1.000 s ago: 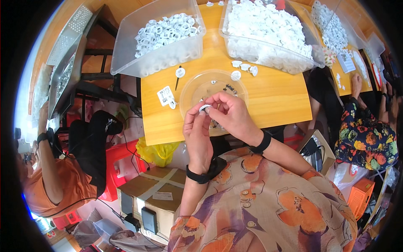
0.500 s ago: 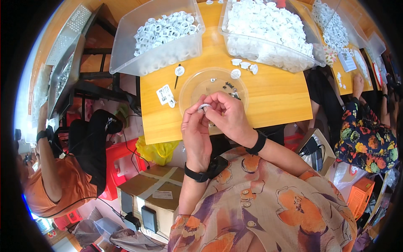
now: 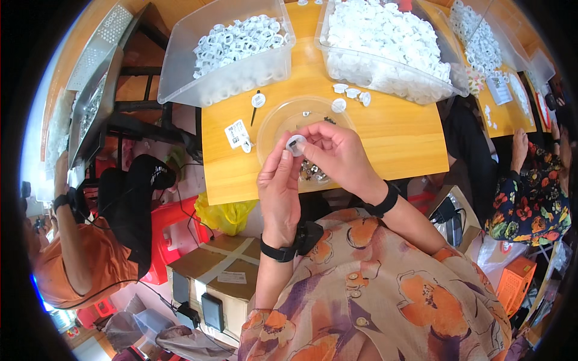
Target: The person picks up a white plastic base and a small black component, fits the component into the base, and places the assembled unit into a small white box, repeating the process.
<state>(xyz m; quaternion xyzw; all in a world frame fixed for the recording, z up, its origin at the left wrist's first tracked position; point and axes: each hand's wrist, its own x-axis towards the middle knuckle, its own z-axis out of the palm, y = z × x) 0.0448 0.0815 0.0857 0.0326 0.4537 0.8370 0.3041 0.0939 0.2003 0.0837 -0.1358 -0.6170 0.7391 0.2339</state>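
Between the fingertips of both hands is a small round white plastic part [image 3: 295, 142], held over the near side of a round clear tray [image 3: 262, 137]. A dark piece shows on the face turned up. My left hand [image 3: 279, 195] pinches its left edge with thumb and fingers. My right hand [image 3: 338, 157] closes on it from the right, the thumb pressing near the dark piece. Small metal pieces [image 3: 312, 171] lie in the tray below, partly hidden by my right hand. A few small dark pieces [image 3: 329, 120] sit farther back in it.
Two clear bins, left [image 3: 226, 84] and right [image 3: 385, 75], hold many white parts at the table's back. Several loose white parts [image 3: 353, 93], a dark stick [image 3: 253, 114] and a printed label sheet [image 3: 236, 134] lie on the table. Co-workers sit left [image 3: 90, 259] and right [image 3: 530, 198].
The white part has been tilted so its round face with the dark piece now shows. My right hand has shifted slightly right, uncovering the metal pieces in the tray.
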